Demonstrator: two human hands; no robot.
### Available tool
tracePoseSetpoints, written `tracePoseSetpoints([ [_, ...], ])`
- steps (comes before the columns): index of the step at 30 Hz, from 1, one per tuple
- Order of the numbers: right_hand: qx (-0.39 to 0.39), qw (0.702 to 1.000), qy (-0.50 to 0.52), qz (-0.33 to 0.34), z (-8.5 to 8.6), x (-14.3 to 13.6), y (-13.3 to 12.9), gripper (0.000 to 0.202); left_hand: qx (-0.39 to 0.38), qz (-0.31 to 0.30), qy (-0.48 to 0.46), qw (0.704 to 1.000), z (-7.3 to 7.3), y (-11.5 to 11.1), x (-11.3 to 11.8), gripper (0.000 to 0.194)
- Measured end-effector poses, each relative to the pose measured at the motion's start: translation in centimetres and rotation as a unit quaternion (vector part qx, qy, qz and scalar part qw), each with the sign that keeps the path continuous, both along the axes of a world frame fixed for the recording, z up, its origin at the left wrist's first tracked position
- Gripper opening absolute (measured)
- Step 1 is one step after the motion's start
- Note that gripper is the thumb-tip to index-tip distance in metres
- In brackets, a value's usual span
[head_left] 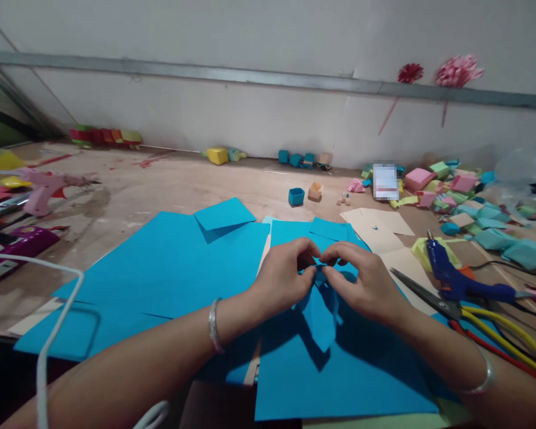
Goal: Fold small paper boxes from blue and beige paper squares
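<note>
A folded piece of blue paper [320,322] is pinched at its top edge between my two hands, its lower end hanging toward me. My left hand [286,271] closes thumb and fingers on the left of that edge. From the other side my right hand [361,283] pinches it, the two thumbs almost meeting. Beneath both hands lies a large blue sheet [339,387], and a second blue sheet [201,268] spreads to the left with a smaller blue piece [226,214] on it. The fingertips partly hide the folds.
Scissors [451,310] with yellow and red handles and a blue glue gun [455,277] lie at the right. Folded paper pieces [464,185] pile up beyond. At left are a pink glue gun [42,187], a purple power strip [20,250] and a white cable [49,339].
</note>
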State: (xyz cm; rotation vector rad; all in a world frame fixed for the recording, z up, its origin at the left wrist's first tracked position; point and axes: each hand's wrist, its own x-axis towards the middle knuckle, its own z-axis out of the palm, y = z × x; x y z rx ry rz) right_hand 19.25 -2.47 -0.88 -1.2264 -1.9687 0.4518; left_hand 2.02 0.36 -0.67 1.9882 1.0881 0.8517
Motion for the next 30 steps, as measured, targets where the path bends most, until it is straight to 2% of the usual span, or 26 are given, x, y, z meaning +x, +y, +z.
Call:
tracePoseSetpoints([
  [6,0.026,0.995,-0.093,-0.030,-0.7,-0.4,-0.5,0.007,0.096,-0.004,0.070,0.993,-0.4,-0.4,-0.3,0.024],
  [10,0.057,0.988,-0.124,-0.066,-1.1,-0.5,-0.8,0.007,0.123,-0.006,0.080,0.989,-0.5,-0.9,-0.2,0.026],
  [13,0.106,0.980,-0.145,-0.083,-0.7,-0.6,-1.0,0.010,0.099,-0.012,0.020,0.995,-0.3,-1.1,0.0,0.025],
  [15,0.129,0.981,-0.119,-0.085,-0.2,-0.5,-1.1,0.009,0.007,-0.027,-0.089,0.996,0.0,-0.8,0.1,0.024],
  [17,0.133,0.986,-0.069,-0.079,0.3,-0.6,-1.2,0.008,-0.159,-0.044,-0.209,0.964,0.2,-0.3,0.1,0.027],
  [20,0.116,0.990,-0.023,-0.076,0.5,-0.7,-1.0,0.008,-0.416,-0.097,-0.301,0.852,0.1,0.4,0.2,0.043],
  [22,0.107,0.991,-0.023,-0.072,0.2,-0.7,-0.9,0.009,-0.513,-0.137,-0.332,0.780,-0.1,0.5,0.4,0.051],
  [23,0.105,0.992,-0.033,-0.063,0.0,-0.7,-0.8,0.010,-0.537,-0.149,-0.347,0.755,-0.3,0.4,0.6,0.053],
  [25,0.103,0.992,-0.067,-0.030,-0.4,-0.6,-0.7,0.015,-0.555,-0.151,-0.370,0.729,-0.5,0.0,0.8,0.055],
  [28,0.096,0.988,-0.118,0.007,-0.7,-0.3,-0.7,0.018,-0.566,-0.139,-0.365,0.726,-0.5,-0.4,1.0,0.055],
  [30,0.097,0.986,-0.134,0.004,-0.7,-0.1,-0.7,0.017,-0.578,-0.137,-0.351,0.724,-0.5,-0.4,1.0,0.053],
])
